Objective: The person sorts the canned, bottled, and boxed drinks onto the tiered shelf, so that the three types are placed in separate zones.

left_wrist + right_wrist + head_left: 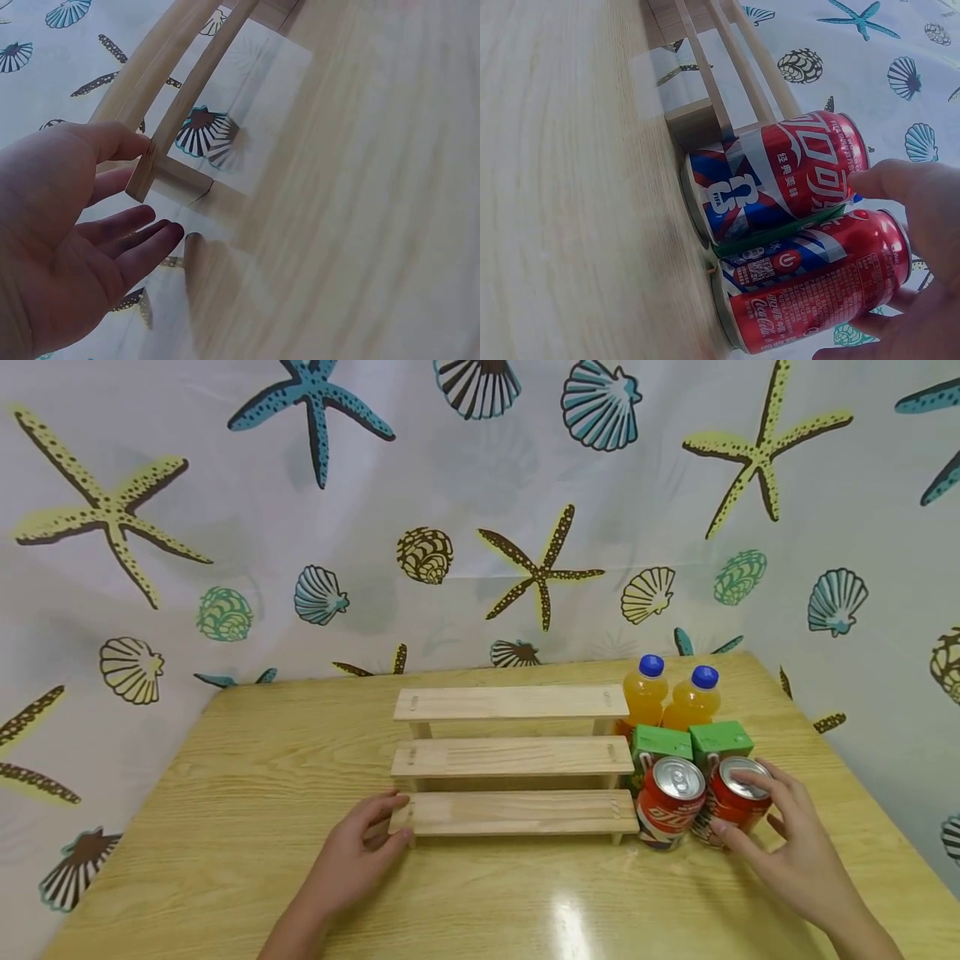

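Note:
A three-step wooden rack (517,814) stands mid-table. At the left end of its lowest step, my left hand (360,847) has thumb and index finger across the board's end; in the left wrist view the other fingers of this hand (82,247) hang loose below the board. On the right, my right hand (795,852) holds the right-hand red cola can (731,814), thumb at its front and a fingertip over its lid. A second cola can (667,806) stands upright beside it, close to the rack. Both cans (817,285) show their printed sides in the right wrist view.
Two green drink cartons (720,739) stand behind the cans. Behind those are two orange drink bottles (690,702) with blue caps. The wooden table (277,752) ends at the back against a cloth (360,518) printed with shells and starfish.

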